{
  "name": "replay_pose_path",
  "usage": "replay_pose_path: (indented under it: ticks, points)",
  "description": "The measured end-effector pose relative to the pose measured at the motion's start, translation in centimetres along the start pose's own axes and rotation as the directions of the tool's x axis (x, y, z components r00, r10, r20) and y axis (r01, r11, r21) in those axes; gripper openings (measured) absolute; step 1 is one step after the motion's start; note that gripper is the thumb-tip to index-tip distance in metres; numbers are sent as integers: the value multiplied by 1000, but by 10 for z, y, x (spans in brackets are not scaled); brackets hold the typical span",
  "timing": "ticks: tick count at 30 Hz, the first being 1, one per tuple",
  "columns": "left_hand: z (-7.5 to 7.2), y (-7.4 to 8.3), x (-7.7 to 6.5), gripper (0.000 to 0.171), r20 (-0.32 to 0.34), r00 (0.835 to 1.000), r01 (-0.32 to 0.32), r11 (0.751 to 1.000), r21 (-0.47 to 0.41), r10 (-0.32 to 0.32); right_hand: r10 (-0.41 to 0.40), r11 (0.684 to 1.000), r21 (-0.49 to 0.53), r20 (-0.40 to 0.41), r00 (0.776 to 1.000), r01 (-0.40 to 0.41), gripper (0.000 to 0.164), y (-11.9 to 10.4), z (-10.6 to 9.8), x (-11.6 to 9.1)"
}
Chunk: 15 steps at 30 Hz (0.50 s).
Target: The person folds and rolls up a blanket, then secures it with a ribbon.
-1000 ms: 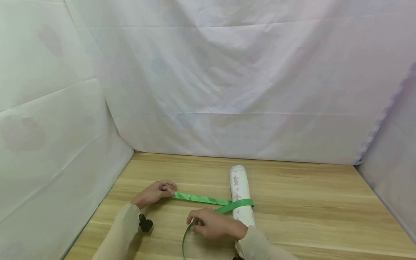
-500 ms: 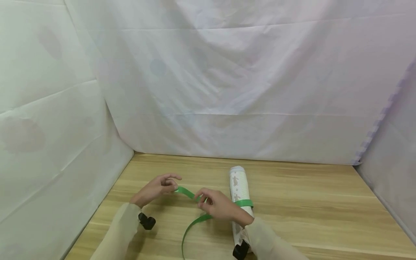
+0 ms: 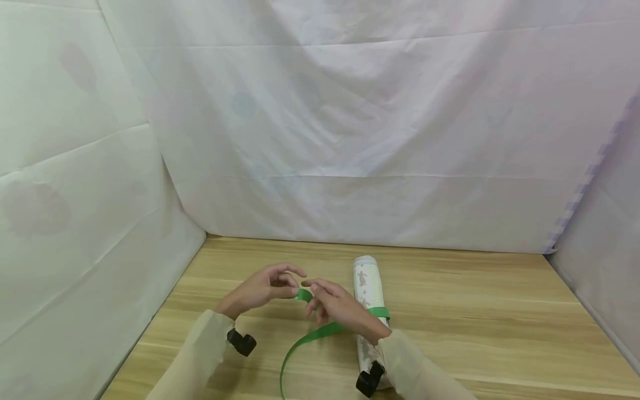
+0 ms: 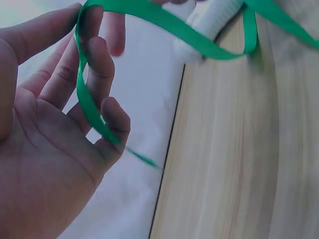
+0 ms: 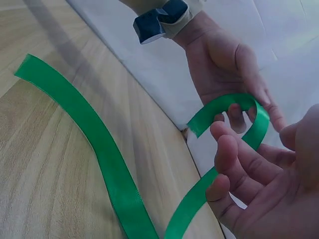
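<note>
A rolled white cloth with brownish animal prints [image 3: 363,278] lies on the wooden table, a green ribbon [image 3: 315,334] wrapped around it. My left hand [image 3: 265,286] pinches one length of the ribbon between thumb and forefinger, slightly above the table; its loose end curls past the other fingers in both wrist views. My right hand [image 3: 345,309] is close beside it, fingers loosely bent and thumb apart from them. In the right wrist view the pinched ribbon [image 5: 192,201] passes behind the right fingers [image 5: 227,152]. The other ribbon length curves across the table toward the front.
The wooden table [image 3: 475,316] extends to the right of the roll. White cloth [image 3: 350,139] hangs along the back and both sides. A black wrist camera [image 3: 242,343] sits on the left sleeve, another [image 3: 370,380] on the right.
My left hand has lifted its ribbon length and moved right. The right hand has left the front ribbon length and moved up and forward to the left fingers; its fingers have since spread.
</note>
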<state>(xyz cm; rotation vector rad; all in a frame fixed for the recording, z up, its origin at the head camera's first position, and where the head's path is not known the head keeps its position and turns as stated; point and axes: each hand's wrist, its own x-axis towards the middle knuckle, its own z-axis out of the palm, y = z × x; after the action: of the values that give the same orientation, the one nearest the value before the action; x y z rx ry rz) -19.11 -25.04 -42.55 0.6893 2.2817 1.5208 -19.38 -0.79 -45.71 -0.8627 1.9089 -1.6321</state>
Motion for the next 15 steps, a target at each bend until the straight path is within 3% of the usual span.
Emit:
replay_pose_path:
  ticks: [9, 15]
  points:
    - [11, 12, 3, 42, 55, 998, -12, 997, -79, 17, 5, 999, 36, -69, 998, -2, 52, -1, -3, -8]
    - [14, 6, 4, 34, 8, 1000, -5, 995, -102, 6, -70, 997, 16, -119, 990, 72, 46, -2, -11, -20]
